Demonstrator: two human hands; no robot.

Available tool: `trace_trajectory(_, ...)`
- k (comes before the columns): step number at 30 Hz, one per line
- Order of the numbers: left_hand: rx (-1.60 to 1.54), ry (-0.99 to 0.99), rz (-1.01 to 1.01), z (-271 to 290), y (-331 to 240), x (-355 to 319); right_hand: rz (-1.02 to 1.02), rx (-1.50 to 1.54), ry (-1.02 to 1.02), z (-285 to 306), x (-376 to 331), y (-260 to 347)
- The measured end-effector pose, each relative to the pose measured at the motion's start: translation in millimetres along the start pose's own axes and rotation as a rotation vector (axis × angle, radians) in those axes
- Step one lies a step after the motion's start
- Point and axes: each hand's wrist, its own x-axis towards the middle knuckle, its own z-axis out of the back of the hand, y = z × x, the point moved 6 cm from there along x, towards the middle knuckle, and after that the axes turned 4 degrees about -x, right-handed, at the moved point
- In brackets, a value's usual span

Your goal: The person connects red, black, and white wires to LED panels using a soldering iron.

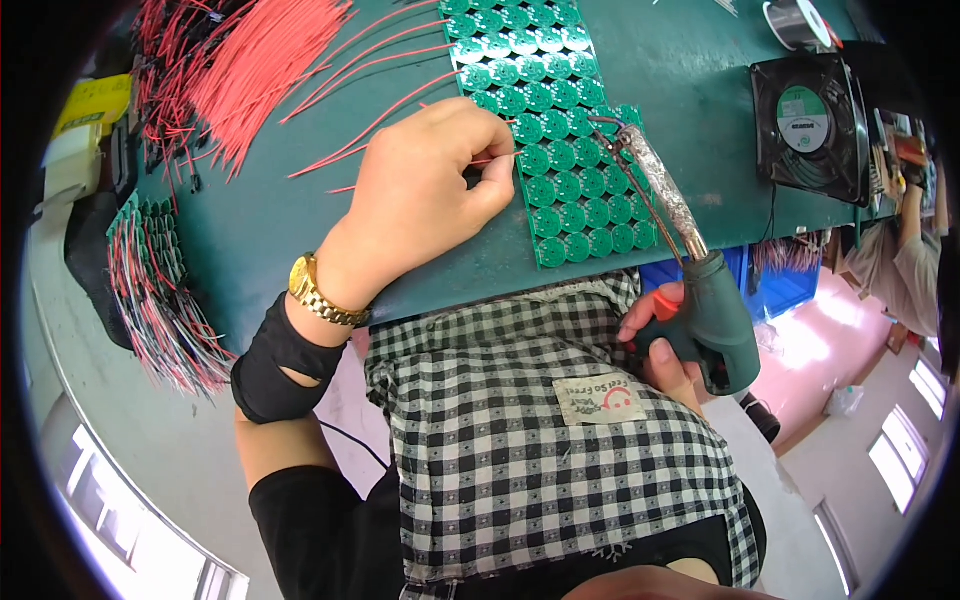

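Observation:
My left hand (425, 195) rests on the green table and pinches a thin red wire (440, 168) against a green panel of small round circuit boards (550, 130). A gold wristwatch (318, 295) sits on that wrist. My right hand (660, 340) grips the dark green handle of a soldering gun (710, 310) with an orange trigger. Its foil-wrapped barrel (660, 185) reaches up over the panel, and the tip (600, 122) sits on one of the round boards just right of my left fingertips.
A heap of loose red wires (250, 70) lies at the back left. Boards with wires attached are piled at the left edge (155, 290). A black fan (808, 125) stands at the right, a solder spool (795, 22) behind it. Another person (905, 250) sits far right.

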Motion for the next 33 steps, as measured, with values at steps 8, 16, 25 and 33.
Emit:
trace_trajectory(8, 0.275, -0.08, 0.235, 66.3, -6.2, -13.4, 0.168, -0.047, 0.053, -2.0, 8.6, 23.1)
trace_trajectory(16, 1.024, -0.265, 0.183, 114.9, 4.2, 16.5, 0.275, 0.138, -0.044, 22.1, 8.2, -20.1)
trace_trajectory(25, 0.868, -0.114, 0.272, 121.4, 71.4, 18.2, 0.282, 0.12, -0.123, 25.8, -0.3, -23.5)
trace_trajectory(33, 0.868, -0.049, 0.208, 130.7, 77.8, 26.3, 0.329, 0.117, -0.005, 25.2, -0.3, -23.1)
